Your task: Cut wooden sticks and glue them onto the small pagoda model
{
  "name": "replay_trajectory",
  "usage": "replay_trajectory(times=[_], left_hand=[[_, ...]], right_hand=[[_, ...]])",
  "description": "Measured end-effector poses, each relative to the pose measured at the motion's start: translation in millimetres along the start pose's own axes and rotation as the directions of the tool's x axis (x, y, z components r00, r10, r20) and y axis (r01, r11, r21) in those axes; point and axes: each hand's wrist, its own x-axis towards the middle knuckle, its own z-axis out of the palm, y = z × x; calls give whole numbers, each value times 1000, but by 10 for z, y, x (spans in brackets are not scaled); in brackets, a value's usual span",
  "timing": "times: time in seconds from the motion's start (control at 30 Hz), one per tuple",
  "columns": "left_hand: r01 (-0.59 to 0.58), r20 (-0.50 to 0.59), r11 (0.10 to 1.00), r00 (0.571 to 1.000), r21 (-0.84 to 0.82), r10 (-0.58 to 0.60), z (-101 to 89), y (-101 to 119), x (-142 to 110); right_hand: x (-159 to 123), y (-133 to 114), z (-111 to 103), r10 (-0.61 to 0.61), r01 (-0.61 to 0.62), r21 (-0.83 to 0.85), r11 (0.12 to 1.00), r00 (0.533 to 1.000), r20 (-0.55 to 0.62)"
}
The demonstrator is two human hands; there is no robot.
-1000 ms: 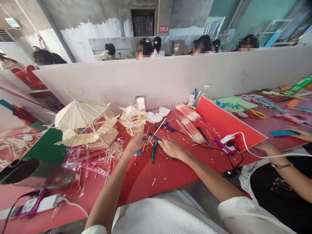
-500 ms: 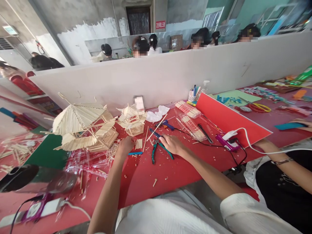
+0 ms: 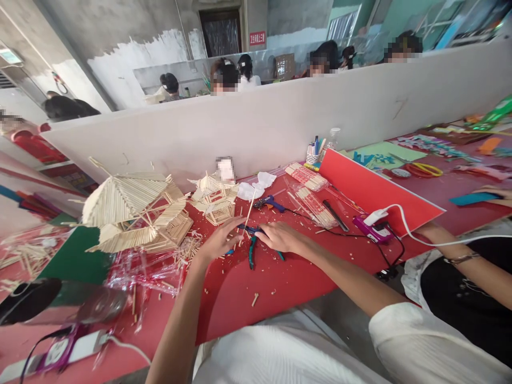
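My left hand [image 3: 221,238] has its thumb and fingers about a thin wooden stick [image 3: 250,209] that slants upward; the exact contact is hard to see. My right hand [image 3: 278,236] grips a dark blue pen-like tool [image 3: 250,230], whose tip lies across the stick near the left fingers. Beneath the right hand lie pliers with green handles [image 3: 252,253], their jaws hidden. A light blue tool [image 3: 229,252] shows partly under the left hand. Behind the hands stands a small pavilion model of wooden sticks [image 3: 216,205], with a larger stick pavilion [image 3: 132,208] to its left.
A blue glue gun [image 3: 274,203] and bagged stick bundles [image 3: 314,205] lie behind my right hand. A red board [image 3: 380,186] leans beside a purple power strip [image 3: 372,230]. Plastic wrap [image 3: 140,266] and a dark-lidded bottle [image 3: 60,301] are at left. A co-worker's arm [image 3: 460,261] is at right.
My left hand has moved right toward the tool and its fingers have stretched out. One stick now stands more steeply between my hands. My right hand keeps hold of the blue tool.
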Motion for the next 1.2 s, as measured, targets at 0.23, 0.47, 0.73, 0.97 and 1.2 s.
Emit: replay_trajectory(times=[0.23, 0.47, 0.73, 0.97, 1.2], left_hand=[[15, -96, 991, 995, -130, -27, 162, -77, 120], [57, -107, 977, 991, -204, -80, 126, -1, 140], [124, -21, 946, 990, -301, -137, 91, 21, 99], [178, -27, 970, 982, -164, -185, -245, -220, -157], [301, -43, 944, 954, 136, -298, -432, -351, -287]], right_hand=[[85, -34, -57, -17, 20, -96, 995, 999, 28], [146, 23, 9, -10, 12, -65, 998, 999, 39], [146, 203, -20, -17, 23, -129, 991, 999, 48], [25, 313, 57, 205, -205, -135, 969, 979, -16], [-18, 196, 264, 353, -367, -160, 916, 929, -107]])
